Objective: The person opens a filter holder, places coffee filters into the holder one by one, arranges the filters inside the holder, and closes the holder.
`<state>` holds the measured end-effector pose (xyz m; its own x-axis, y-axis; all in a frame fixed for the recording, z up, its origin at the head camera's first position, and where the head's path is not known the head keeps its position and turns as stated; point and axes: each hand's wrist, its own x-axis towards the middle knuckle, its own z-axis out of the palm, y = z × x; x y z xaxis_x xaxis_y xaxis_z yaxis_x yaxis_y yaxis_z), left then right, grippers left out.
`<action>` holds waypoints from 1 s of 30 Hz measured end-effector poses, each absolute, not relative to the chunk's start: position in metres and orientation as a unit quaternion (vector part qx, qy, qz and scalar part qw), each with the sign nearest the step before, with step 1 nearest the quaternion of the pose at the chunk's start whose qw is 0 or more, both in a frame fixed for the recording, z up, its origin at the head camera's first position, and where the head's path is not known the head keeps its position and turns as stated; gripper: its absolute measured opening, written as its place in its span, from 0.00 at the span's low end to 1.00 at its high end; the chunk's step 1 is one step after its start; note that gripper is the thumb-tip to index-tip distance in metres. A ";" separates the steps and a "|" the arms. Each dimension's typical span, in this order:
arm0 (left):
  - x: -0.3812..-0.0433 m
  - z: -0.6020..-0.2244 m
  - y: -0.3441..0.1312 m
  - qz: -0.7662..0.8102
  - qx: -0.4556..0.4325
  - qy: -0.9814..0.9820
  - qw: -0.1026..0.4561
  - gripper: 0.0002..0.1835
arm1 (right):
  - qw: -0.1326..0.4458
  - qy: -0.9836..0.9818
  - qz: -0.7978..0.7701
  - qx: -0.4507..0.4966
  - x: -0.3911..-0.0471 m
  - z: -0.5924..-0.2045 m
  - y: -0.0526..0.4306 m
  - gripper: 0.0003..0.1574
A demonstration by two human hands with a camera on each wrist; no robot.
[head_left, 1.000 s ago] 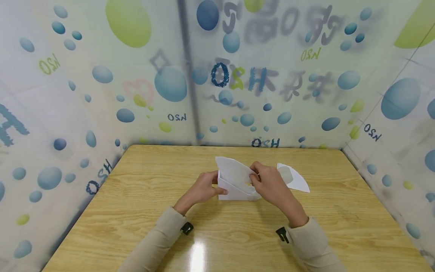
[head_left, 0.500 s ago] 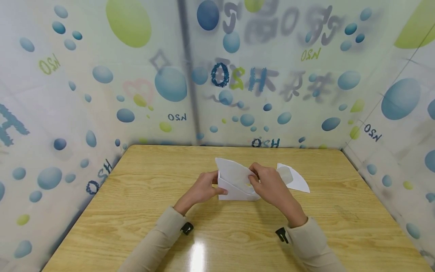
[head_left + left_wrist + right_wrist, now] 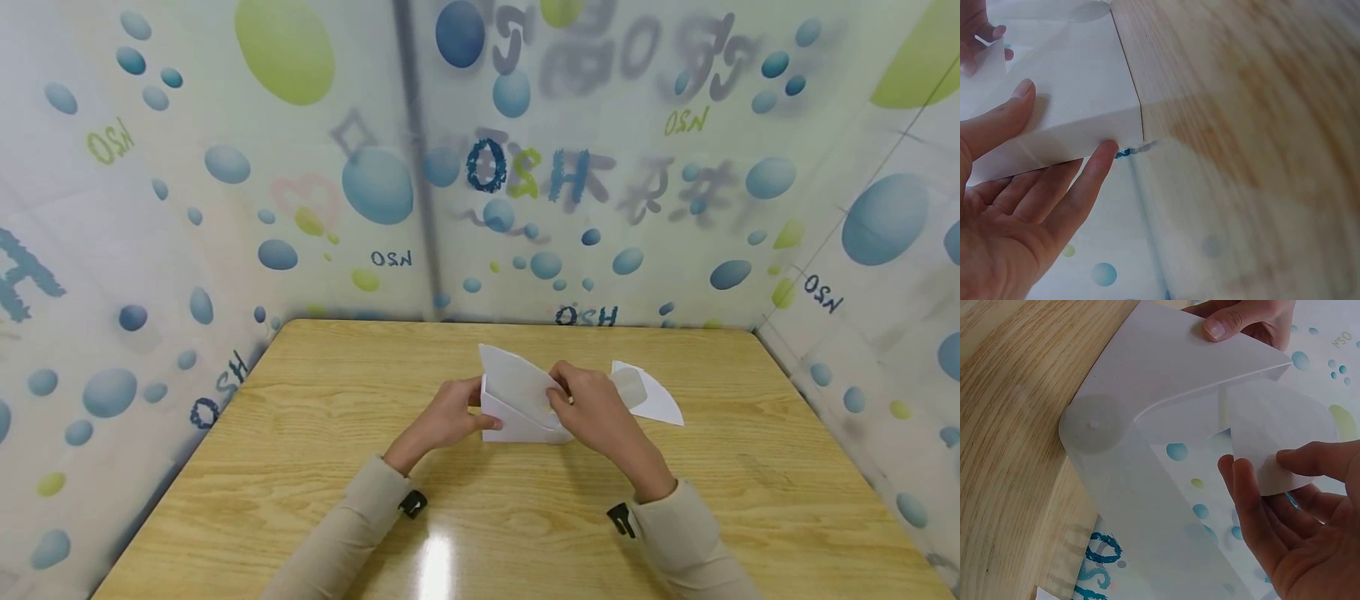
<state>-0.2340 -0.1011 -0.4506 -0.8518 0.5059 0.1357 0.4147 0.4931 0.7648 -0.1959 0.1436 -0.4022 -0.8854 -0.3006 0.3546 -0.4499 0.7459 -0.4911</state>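
A white, box-like folder of textured card (image 3: 517, 426) stands low over the table, one end held by my left hand (image 3: 450, 412). In the left wrist view, the thumb lies on the folder's broad face (image 3: 1085, 75) and the fingers are under its narrow side. A thin white flap with a curved edge (image 3: 513, 375) rises behind the front panel. My right hand (image 3: 600, 408) pinches this flap (image 3: 1282, 434) between thumb and fingers, seen in the right wrist view. A round translucent spot (image 3: 1093, 423) shows at the folder's corner.
On the wooden table (image 3: 300, 500), right of my right hand, lies a white fan-shaped piece (image 3: 660, 400) with a greyish round patch. Whether it joins the folder cannot be told. Printed curtains (image 3: 360, 283) enclose the table's back and sides.
My right hand has shifted very slightly left, and the pinched flap has tilted a little. My left hand keeps its hold in the same place.
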 end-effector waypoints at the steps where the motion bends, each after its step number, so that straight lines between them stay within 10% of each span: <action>1: -0.234 -0.450 -0.101 0.427 0.268 0.862 0.053 0.28 | 0.128 -0.925 0.293 0.203 -0.196 -0.402 0.144 0.02; 30: -0.235 -0.452 -0.101 0.426 0.264 0.864 0.053 0.28 | 0.126 -0.928 0.283 0.207 -0.197 -0.407 0.141 0.06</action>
<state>-0.2346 -0.1006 -0.4519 -0.8549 0.5013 0.1339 0.4111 0.4969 0.7642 -0.1975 0.1412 -0.4068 -0.8827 -0.3132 0.3505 -0.4554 0.7541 -0.4732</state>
